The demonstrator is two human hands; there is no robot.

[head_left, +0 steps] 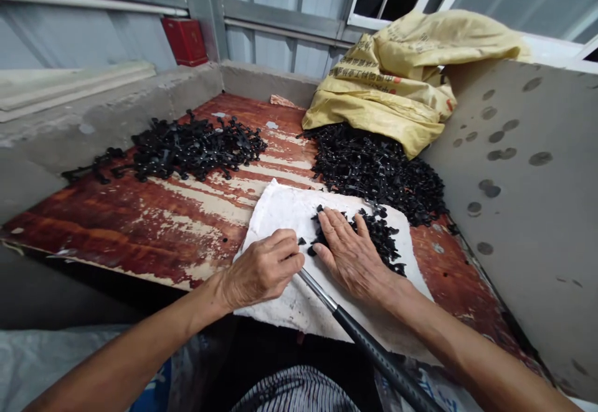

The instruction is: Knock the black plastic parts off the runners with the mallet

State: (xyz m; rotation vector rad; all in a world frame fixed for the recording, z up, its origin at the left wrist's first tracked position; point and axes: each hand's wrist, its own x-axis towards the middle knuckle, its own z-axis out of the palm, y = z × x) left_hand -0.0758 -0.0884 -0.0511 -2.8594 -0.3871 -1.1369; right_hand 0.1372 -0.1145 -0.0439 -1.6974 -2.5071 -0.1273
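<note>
My left hand (265, 268) is closed at the left of a white cloth (280, 212), fingers curled in; what they hold, if anything, is hidden. Against its knuckles lies the upper end of a metal rod (317, 288) with a black perforated grip (374, 351), which slants down to the right. A small black piece (301, 241) lies by the fingertips. My right hand (348, 253) rests flat, fingers somewhat spread, over the left side of a pile of small black parts (384, 237) on the cloth. It covers some of them.
A heap of black pieces (196, 147) lies at the left of the worn red board (116, 212). Another heap (369, 159) spills from a yellow woven sack (383, 94) at the back right. A spotted grey panel (514, 200) rises at the right. A red box (185, 42) stands behind.
</note>
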